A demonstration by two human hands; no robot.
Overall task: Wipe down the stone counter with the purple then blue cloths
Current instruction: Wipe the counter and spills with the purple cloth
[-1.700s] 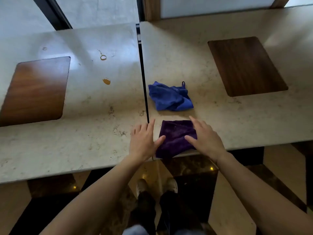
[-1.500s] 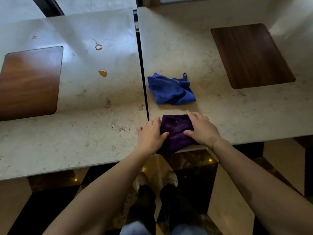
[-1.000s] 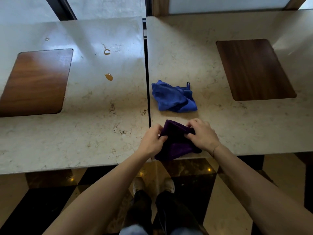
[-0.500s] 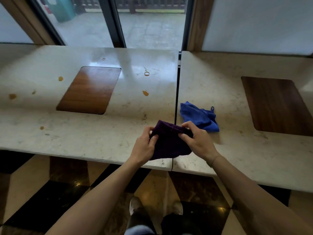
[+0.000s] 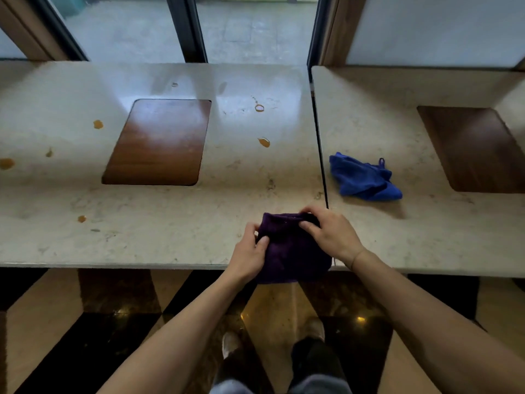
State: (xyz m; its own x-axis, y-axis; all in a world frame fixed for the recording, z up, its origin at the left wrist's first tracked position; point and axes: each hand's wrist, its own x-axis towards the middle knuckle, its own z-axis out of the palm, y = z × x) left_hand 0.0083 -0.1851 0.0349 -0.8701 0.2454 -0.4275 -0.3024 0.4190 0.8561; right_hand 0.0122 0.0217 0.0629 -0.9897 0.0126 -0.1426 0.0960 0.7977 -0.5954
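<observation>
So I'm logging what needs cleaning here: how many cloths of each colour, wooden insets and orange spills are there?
Purple cloth: 1, held by both hands
Blue cloth: 1
Wooden insets: 2
Orange spills: 6 clear ones
Total: 10

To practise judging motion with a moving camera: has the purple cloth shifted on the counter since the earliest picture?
Yes. The purple cloth lay right of the dark seam; now, gripped by both hands, it sits left of the seam, farther from the blue cloth.
</observation>
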